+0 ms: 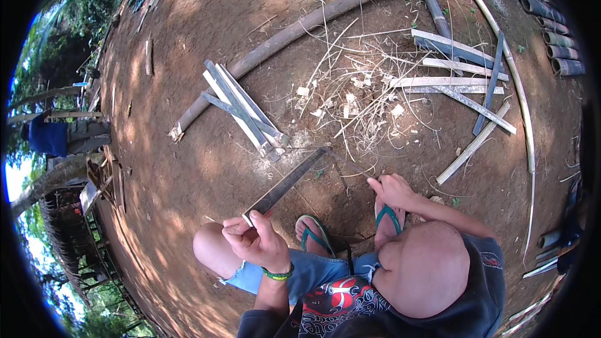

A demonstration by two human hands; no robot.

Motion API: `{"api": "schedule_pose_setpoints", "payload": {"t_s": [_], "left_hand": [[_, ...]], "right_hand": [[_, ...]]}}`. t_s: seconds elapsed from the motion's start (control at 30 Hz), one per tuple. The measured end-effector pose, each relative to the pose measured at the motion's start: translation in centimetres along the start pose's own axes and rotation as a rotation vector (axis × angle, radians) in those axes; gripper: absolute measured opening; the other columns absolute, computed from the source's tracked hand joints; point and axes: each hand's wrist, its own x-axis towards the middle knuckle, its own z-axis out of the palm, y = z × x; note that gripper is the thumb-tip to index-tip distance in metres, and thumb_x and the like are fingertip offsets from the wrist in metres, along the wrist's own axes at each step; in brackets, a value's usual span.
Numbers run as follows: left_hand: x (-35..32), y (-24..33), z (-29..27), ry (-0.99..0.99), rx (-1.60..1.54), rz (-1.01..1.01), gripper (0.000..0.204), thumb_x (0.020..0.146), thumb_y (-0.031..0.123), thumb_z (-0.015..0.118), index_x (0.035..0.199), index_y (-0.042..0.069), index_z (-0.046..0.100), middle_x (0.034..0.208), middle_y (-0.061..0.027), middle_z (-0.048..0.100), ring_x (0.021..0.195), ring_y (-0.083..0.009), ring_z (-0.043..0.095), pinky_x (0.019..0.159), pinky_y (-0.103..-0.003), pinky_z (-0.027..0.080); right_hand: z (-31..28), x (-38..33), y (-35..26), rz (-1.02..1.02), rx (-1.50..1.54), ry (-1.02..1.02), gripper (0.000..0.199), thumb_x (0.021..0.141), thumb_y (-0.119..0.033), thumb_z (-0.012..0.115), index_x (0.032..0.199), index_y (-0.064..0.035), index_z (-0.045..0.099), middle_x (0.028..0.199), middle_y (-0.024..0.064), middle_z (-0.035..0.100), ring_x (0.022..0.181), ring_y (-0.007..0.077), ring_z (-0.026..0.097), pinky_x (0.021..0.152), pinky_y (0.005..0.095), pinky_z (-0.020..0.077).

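My left hand (253, 238), with a green and yellow band at the wrist, pinches the near end of a split bamboo slat (285, 181). The slat slants away to the right, dark on its face and pale along one edge. Beside my right knee, my right hand (394, 191) is closed on a thin, dark, knife-like blade (349, 163). Its handle is hidden in my fingers. The blade reaches up and left to the slat's far end; whether they touch, I cannot tell.
A bamboo slat pile (241, 109) leans on a long pole (294, 34) lying across the ground. Curly shavings (357, 97) cover the soil ahead, with more slats (457, 81) at the right. Bamboo poles (557, 40) line the far right. A person in blue (50, 134) is at far left.
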Motion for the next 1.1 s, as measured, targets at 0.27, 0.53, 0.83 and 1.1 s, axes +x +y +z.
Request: {"api": "schedule_pose_setpoints", "payload": {"t_s": [0.27,0.53,0.83,1.1], "left_hand": [[1.6,0.8,1.2,0.017,0.037,-0.027,0.023,0.099,-0.001,0.054,0.081,0.002,0.040,0.084,-0.0046,0.045,0.067,-0.0079,0.054,0.055,-0.022,0.061],[3.6,1.4,1.3,0.013,0.052,-0.108,0.025,0.096,-0.005,0.056,0.081,0.003,0.037,0.084,-0.0048,0.044,0.067,-0.0078,0.053,0.056,-0.025,0.063],[1.8,1.9,0.4,0.015,0.045,-0.102,0.025,0.096,-0.006,0.057,0.082,0.001,0.037,0.085,-0.0058,0.045,0.066,-0.0095,0.055,0.058,-0.026,0.064],[-0.8,3.1,-1.8,0.019,0.123,-0.068,0.014,0.094,-0.007,0.058,0.085,-0.002,0.049,0.077,-0.0053,0.054,0.058,-0.0108,0.061,0.055,-0.023,0.059]], "right_hand": [[-1.9,-2.3,-6.1,-0.156,0.134,-0.068,0.060,0.100,-0.050,0.048,0.086,0.0051,0.068,0.079,0.0315,0.066,0.082,0.0509,0.065,0.080,0.0543,0.0523],[-0.2,-0.8,-1.0,0.107,0.045,-0.048,0.063,0.101,-0.050,0.047,0.082,0.0063,0.069,0.076,0.0308,0.066,0.084,0.0492,0.067,0.080,0.0542,0.0521],[0.1,-0.9,1.3,0.058,-0.062,0.087,0.062,0.100,-0.050,0.049,0.080,0.0058,0.069,0.072,0.0311,0.065,0.075,0.0481,0.067,0.074,0.0547,0.0530],[-2.8,-1.1,-0.5,0.199,0.398,0.036,0.070,0.099,-0.057,0.050,0.075,0.0070,0.066,0.063,0.0194,0.064,0.064,0.0295,0.068,0.062,0.0437,0.0525]]}}
